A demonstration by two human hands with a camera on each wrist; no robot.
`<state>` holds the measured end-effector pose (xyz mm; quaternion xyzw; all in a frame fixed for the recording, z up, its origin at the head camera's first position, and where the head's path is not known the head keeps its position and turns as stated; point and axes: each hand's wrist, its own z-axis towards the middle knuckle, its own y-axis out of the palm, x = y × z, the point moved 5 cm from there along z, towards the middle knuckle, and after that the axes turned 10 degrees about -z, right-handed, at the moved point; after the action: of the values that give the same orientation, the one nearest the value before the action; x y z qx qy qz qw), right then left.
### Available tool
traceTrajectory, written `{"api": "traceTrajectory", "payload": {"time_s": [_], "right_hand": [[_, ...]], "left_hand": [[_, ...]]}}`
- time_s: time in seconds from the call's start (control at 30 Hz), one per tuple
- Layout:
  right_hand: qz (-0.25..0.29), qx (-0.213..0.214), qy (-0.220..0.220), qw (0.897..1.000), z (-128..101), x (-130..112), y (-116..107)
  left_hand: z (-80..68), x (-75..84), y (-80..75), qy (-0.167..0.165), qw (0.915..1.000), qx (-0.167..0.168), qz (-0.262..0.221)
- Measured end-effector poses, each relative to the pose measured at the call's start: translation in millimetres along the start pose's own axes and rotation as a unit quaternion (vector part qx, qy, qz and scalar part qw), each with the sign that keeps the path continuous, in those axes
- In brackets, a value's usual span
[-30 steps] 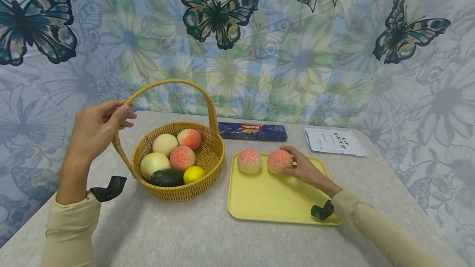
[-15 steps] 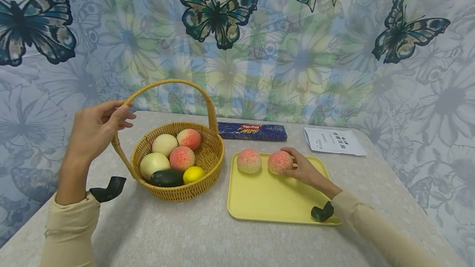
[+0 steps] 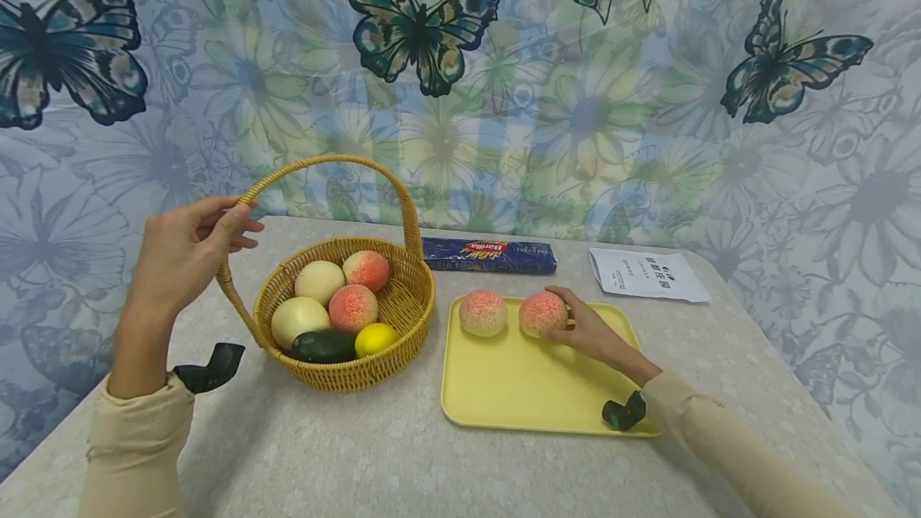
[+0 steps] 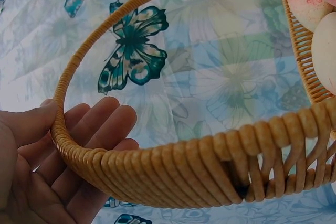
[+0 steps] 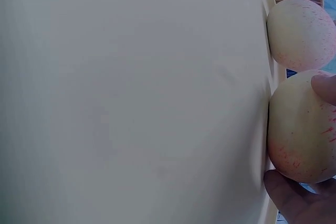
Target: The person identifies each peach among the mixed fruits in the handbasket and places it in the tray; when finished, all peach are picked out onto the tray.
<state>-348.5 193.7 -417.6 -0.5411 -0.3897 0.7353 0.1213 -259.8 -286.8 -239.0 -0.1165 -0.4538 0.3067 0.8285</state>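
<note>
- My right hand grips a peach, fingers and thumb curled round it; the wrist view shows a thumb and fingertip on its skin while it rests on the tray.
- That peach sits at the far edge of the yellow tray, just beside a second peach, the two close but apart.
- My left hand is closed round the handle of the wicker basket, thumb on one side of the arch, fingers on the other.
- In the basket lie two more peaches, two pale round fruits, a dark avocado and a lemon.
- Farther back on the bench are a blue pasta box and a printed sheet.
- Progress, as I judge it: two peaches on the tray, two left in the basket, so about half done.
</note>
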Motion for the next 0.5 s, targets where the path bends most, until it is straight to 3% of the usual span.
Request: {"api": "traceTrajectory", "payload": {"time_s": [0.5], "right_hand": [[0.004, -0.006, -0.005, 1.0, 0.4, -5.7, -1.3]], "left_hand": [[0.7, -0.4, 0.0, 0.002, 1.0, 0.001, -0.003]]}}
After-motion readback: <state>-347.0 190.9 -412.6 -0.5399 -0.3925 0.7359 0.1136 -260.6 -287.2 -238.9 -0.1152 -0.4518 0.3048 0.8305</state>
